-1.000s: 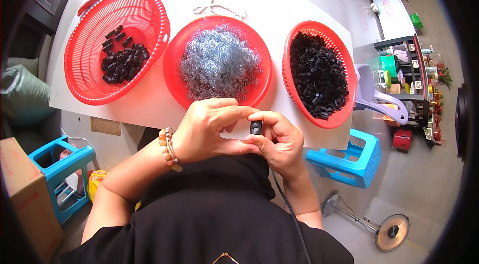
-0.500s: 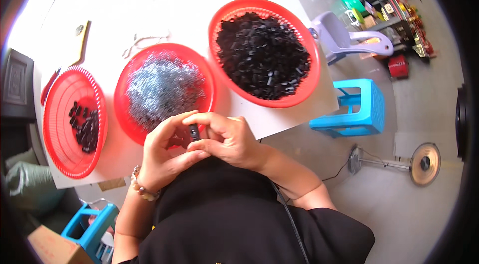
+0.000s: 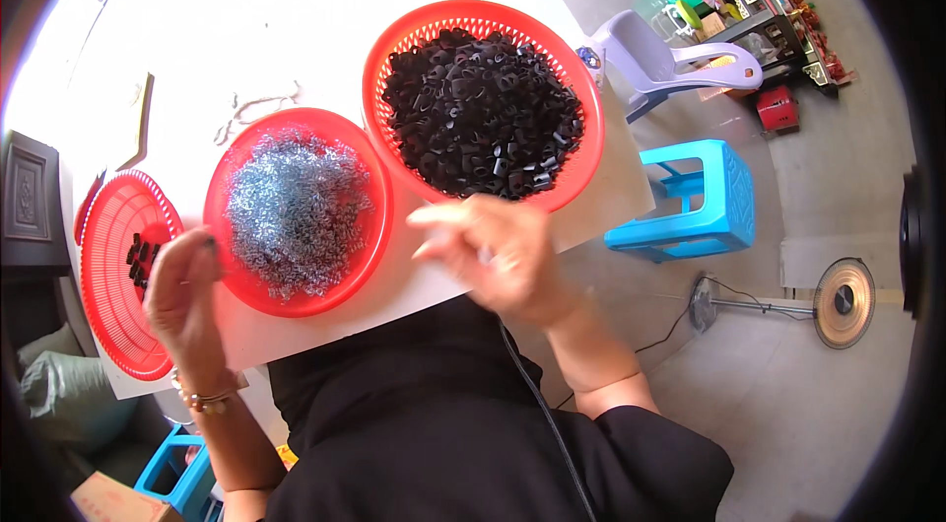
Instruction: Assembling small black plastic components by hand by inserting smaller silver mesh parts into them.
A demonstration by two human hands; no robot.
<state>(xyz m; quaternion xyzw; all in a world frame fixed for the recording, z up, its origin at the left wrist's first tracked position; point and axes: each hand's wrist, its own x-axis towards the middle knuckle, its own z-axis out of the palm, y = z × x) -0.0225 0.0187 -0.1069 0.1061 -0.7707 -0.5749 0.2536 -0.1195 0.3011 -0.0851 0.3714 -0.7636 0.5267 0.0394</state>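
Note:
My left hand (image 3: pixel 184 310) is raised in front of the left red basket (image 3: pixel 103 325), fingers bent together. A small black plastic piece (image 3: pixel 209 242) shows dark at its fingertips, partly hidden. My right hand (image 3: pixel 507 261), smeared by motion, is just below the right red basket (image 3: pixel 588 152); its thumb and finger look apart, with nothing visible between them. That basket is heaped with black plastic pieces (image 3: pixel 483 108). In the middle, a red tray (image 3: pixel 379 226) holds a pile of small silvery metal parts (image 3: pixel 296 211). Several black pieces (image 3: pixel 138 261) lie in the left basket, partly behind my left hand.
All three containers stand on a white table (image 3: pixel 414 280). Behind them lies a loose white cord (image 3: pixel 251 108). A blue stool (image 3: pixel 724 202) and a lilac chair (image 3: pixel 641 54) are to the right, with a standing fan (image 3: pixel 843 300) farther off. A cardboard box (image 3: pixel 118 497) is at lower left.
My hands have parted from around the black piece. The left one has moved left toward the left basket, the right one right and up toward the right basket. The view has shifted slightly.

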